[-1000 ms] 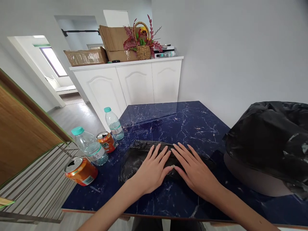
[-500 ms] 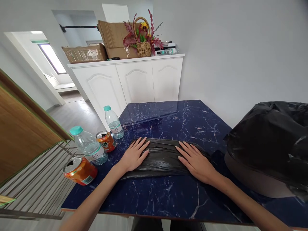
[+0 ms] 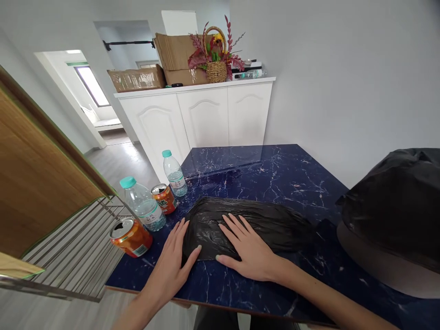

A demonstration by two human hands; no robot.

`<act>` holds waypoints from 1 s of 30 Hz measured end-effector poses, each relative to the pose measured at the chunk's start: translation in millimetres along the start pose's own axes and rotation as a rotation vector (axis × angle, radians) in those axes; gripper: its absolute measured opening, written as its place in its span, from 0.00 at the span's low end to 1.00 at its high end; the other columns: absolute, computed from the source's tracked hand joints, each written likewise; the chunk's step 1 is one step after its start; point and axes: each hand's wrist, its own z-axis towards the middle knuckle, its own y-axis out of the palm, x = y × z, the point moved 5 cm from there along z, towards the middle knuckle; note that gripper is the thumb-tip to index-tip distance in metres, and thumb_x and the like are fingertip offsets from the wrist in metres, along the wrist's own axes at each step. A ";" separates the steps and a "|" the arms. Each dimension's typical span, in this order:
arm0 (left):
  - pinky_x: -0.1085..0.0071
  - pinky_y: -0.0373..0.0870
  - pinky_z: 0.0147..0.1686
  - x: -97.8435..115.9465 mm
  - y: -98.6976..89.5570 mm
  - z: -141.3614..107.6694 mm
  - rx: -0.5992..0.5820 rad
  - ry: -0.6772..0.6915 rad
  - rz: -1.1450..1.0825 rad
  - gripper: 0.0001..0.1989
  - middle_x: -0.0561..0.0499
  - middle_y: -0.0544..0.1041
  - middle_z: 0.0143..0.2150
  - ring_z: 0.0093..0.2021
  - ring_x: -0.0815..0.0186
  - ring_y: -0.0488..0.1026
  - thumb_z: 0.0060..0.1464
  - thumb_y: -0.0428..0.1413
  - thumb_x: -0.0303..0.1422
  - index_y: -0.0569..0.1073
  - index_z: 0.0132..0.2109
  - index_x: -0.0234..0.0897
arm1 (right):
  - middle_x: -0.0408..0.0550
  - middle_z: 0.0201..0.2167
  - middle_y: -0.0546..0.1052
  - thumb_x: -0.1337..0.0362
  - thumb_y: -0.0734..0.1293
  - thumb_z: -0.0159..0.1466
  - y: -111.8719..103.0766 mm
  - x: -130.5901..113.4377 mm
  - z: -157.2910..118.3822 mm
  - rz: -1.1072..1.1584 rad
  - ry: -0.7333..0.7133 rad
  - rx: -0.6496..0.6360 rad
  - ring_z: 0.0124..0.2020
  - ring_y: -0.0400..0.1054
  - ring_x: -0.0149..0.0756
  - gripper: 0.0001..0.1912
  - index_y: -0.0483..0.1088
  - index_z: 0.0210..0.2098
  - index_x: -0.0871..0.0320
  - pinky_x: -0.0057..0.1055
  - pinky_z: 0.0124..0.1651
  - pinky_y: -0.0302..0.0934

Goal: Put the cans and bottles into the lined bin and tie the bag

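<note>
resting on a wrinkled black plastic bag (image 3: 282, 224), the right hand (image 3: 249, 252) lies back upward, wide open, its fingers long and slightly parted and its thumb stretched out toward the left. it grips nothing. the left hand (image 3: 172, 259) sits at the bag's left end, also open, its fingers close together along that edge and its thumb apart, the thumb tip by the near edge of the bag; it does not close around anything either (whether its palm touches the tabletop, i cannot tell). the bag lies flattened and lengthwise across the dark blue, white-veined table (image 3: 295, 178), its creased right end reaching toward a pale bin (image 3: 392, 270) with a black liner (image 3: 402, 206) draped over its top.

along the table's left side, beyond the left hand, stand a near orange can (image 3: 135, 238) with its top opened, a large clear bottle (image 3: 146, 208) with a turquoise cap, a second orange can (image 3: 165, 200), and a farther clear bottle (image 3: 176, 176), capped in turquoise too. below that side is a metal rack (image 3: 82, 256). behind the table, a white cabinet (image 3: 208, 117) carries cardboard boxes (image 3: 137, 79) and a wicker basket (image 3: 216, 72) of red foliage.
</note>
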 end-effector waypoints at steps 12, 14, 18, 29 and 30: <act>0.49 0.73 0.68 13.6 -61.6 -52.0 0.149 0.043 -0.088 0.22 0.45 0.63 0.78 0.73 0.49 0.68 0.73 0.53 0.36 0.65 0.71 0.50 | 0.51 0.82 0.38 0.44 0.58 0.78 -0.6 -47.0 -41.6 -0.040 -0.054 0.134 0.82 0.31 0.59 0.42 0.39 0.82 0.51 0.68 0.79 0.42; 0.50 0.72 0.69 16.3 -60.5 -57.5 0.155 0.083 -0.091 0.22 0.46 0.66 0.76 0.73 0.51 0.68 0.73 0.53 0.33 0.67 0.69 0.50 | 0.53 0.82 0.41 0.47 0.60 0.78 1.7 -64.0 -46.5 -0.093 -0.098 0.212 0.82 0.34 0.60 0.41 0.41 0.82 0.54 0.67 0.79 0.44; 0.54 0.70 0.71 24.3 -56.4 -64.8 0.183 0.166 -0.107 0.20 0.46 0.71 0.71 0.72 0.55 0.69 0.72 0.53 0.29 0.70 0.67 0.49 | 0.56 0.81 0.48 0.51 0.60 0.79 19.9 -98.2 -42.5 -0.146 -0.194 0.242 0.81 0.41 0.60 0.36 0.52 0.79 0.61 0.63 0.79 0.50; 0.67 0.77 0.59 38.8 -75.6 -78.6 0.272 0.150 -0.175 0.14 0.47 0.79 0.57 0.59 0.62 0.77 0.71 0.53 0.25 0.74 0.57 0.45 | 0.46 0.42 0.84 0.71 0.70 0.70 64.1 -137.4 -19.0 0.249 -0.049 0.577 0.44 0.79 0.45 0.07 0.73 0.39 0.51 0.48 0.52 0.72; 0.67 0.77 0.59 40.6 -80.3 -81.7 0.283 0.158 -0.165 0.14 0.46 0.79 0.56 0.58 0.62 0.77 0.71 0.53 0.25 0.75 0.57 0.44 | 0.45 0.39 0.83 0.72 0.69 0.69 61.1 -140.3 -23.3 0.296 -0.060 0.608 0.41 0.79 0.44 0.08 0.72 0.38 0.51 0.45 0.48 0.71</act>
